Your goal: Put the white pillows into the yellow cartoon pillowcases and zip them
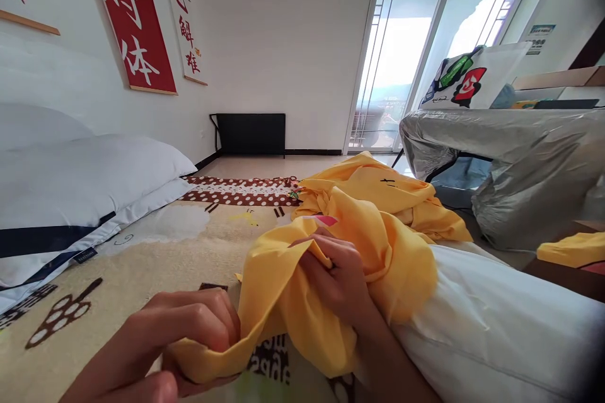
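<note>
A bunched yellow cloth (pixel 397 258) with a small pink patch lies across the bed in front of me. My left hand (pixel 189 334) is closed on its near edge, at the lower left, with the fingers curled over the fabric. Further right and higher, my right hand (pixel 335 271) pinches a fold of the same cloth. Between the two hands the edge hangs in a loose curve. A white pillow-like cushion (pixel 496 315) lies to the right, against the cloth; whether any of it is inside the cloth I cannot tell.
White pillows (pixel 94 182) with a navy band lie at left on a patterned beige blanket (pixel 155 264). More yellow fabric (pixel 363 182) is heaped behind. A silver-covered table (pixel 496 132) bearing a printed bag (pixel 467 79) stands at right. A black folded panel (pixel 250 133) leans by the wall.
</note>
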Available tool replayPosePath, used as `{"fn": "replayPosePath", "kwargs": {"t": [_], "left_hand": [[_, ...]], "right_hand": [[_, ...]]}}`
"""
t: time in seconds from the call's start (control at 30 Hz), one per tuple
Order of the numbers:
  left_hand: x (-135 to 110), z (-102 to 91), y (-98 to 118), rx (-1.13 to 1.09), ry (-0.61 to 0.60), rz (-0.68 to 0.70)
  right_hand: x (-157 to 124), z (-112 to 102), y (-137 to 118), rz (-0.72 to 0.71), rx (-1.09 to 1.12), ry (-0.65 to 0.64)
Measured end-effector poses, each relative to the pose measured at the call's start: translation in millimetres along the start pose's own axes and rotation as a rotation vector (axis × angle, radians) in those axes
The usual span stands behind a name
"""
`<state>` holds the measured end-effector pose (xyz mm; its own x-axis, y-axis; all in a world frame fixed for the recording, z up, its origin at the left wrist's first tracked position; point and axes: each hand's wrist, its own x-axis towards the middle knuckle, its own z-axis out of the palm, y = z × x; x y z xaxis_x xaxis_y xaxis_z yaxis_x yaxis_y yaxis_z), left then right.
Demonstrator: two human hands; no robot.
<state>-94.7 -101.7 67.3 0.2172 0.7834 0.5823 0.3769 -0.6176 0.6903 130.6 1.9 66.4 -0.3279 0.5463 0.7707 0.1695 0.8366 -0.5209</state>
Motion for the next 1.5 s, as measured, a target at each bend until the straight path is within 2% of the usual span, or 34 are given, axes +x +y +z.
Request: {"fn": "replayPosePath", "kwargs": {"t": [0.07,0.13,0.23,0.3,0.4,0.53,0.63,0.77,0.93,1.2,1.27,1.37,1.5], "left_hand": [[4.4,-4.2,-4.0,-0.157,-0.008,0.009],[12.6,-7.2,-5.3,-0.212,0.009,0.004],[27.2,-6.5,-3.5,-0.069,0.038,-0.101],[34.1,-2.5,-1.6,0.053,-0.014,-0.137],[37.0,6.1,-0.8,0.179,-0.097,-0.025],[34.3,16.5,-3.4,0.405,0.000,0.044],[34.2,22.2,-4.3,0.459,0.009,0.096],[36.1,27.1,-0.8,0.400,-0.012,0.150],[34.3,24.6,4.4,0.232,-0.147,0.188],[26.0,-1.2,1.9,-0.009,-0.369,0.064],[24.5,-8.0,0.7,-0.039,-0.371,0.064],[22.9,-13.2,-0.2,-0.072,-0.309,0.086],[22.9,-8.3,-3.1,-0.111,-0.254,0.131]], "right_hand": [[0.0,-0.5,1.1,0.031,0.008,0.054],[-0.3,-0.7,1.4,0.034,0.008,0.076],[-0.8,-0.6,0.9,0.016,0.010,0.085],[-1.0,-0.3,0.4,0.006,0.005,0.090],[-1.0,0.7,-0.5,-0.011,-0.003,0.100],[-2.0,2.1,-2.7,-0.061,-0.021,0.137],[-5.1,1.5,-6.5,-0.121,-0.064,0.130],[-11.6,-3.6,-18.0,-0.216,-0.152,0.092],[-17.6,-12.8,-37.5,-0.266,-0.198,0.004],[-20.8,-15.8,-46.2,-0.247,-0.115,-0.117],[-22.1,-14.2,-45.6,-0.264,-0.119,-0.152],[-24.4,-9.6,-45.3,-0.284,-0.103,-0.169],[-26.5,0.9,-44.7,-0.275,-0.130,-0.193]]}}
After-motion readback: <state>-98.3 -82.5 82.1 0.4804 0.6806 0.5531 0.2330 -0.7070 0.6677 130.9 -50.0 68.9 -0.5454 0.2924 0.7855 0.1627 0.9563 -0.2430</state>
